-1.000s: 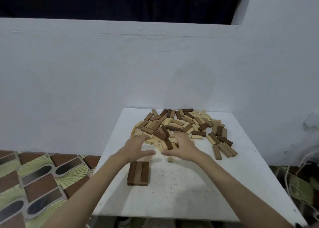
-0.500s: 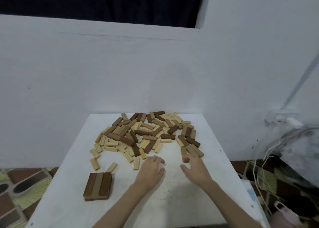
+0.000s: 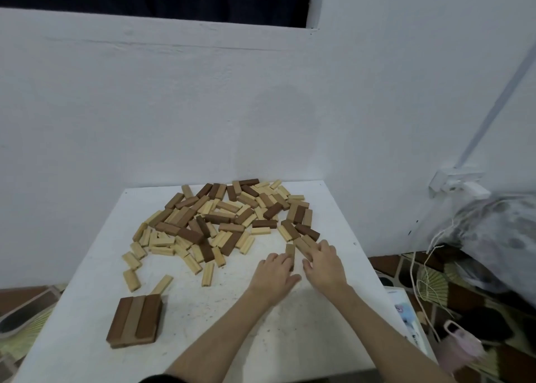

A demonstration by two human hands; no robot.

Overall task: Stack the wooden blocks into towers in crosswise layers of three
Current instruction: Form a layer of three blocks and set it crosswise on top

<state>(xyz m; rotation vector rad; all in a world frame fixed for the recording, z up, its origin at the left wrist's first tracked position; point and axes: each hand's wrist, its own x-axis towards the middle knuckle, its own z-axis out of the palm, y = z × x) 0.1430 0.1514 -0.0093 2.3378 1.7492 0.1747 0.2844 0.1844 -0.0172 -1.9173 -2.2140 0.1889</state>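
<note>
A loose pile of light and dark wooden blocks [image 3: 220, 217] covers the far half of the white table [image 3: 203, 324]. Three blocks lie side by side as a flat layer [image 3: 135, 320] near the front left: dark, tan, dark. My left hand [image 3: 274, 272] rests flat at the pile's right edge, its fingertips against a single brown block [image 3: 290, 252]. My right hand [image 3: 323, 262] is just to the right, fingers spread over two tan blocks [image 3: 304, 243]. Neither hand has lifted a block.
A white wall stands right behind the table. A few stray light blocks [image 3: 132, 278] lie between the pile and the layer. On the right are loose cords [image 3: 426, 281], a patterned bag [image 3: 499, 237] and a pink item [image 3: 461, 345] on the tiled floor.
Both hands moved from the pile's middle to its right edge and came together around a single brown block. The view swung to the right.
</note>
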